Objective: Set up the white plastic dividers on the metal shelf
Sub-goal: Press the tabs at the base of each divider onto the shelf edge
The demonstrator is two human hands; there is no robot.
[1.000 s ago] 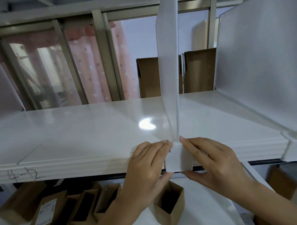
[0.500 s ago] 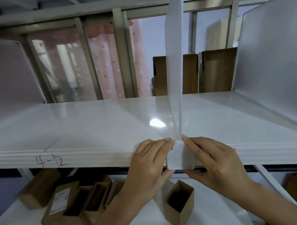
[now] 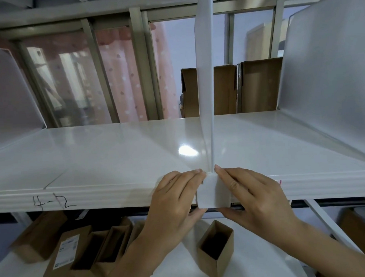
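Observation:
A white plastic divider (image 3: 205, 81) stands upright and edge-on across the white metal shelf (image 3: 99, 160). Its front clip (image 3: 212, 193) hangs over the shelf's front lip. My left hand (image 3: 175, 202) holds the clip from the left, fingers on top and thumb underneath. My right hand (image 3: 256, 198) holds it from the right the same way. Another divider (image 3: 324, 71) stands on the shelf at the right, and a third (image 3: 8, 96) at the far left.
The shelf lip carries handwritten marks (image 3: 53, 202). On the lower shelf (image 3: 178, 269) lie several open brown cardboard boxes (image 3: 216, 247), one with a label (image 3: 66, 252). Taller cardboard boxes (image 3: 256, 86) stand behind the shelf, before a window frame and pink curtain (image 3: 123, 78).
The view has shifted left, so the divider and hands sit further right in frame and the left divider has come into sight. Both hands keep their hold on the clip.

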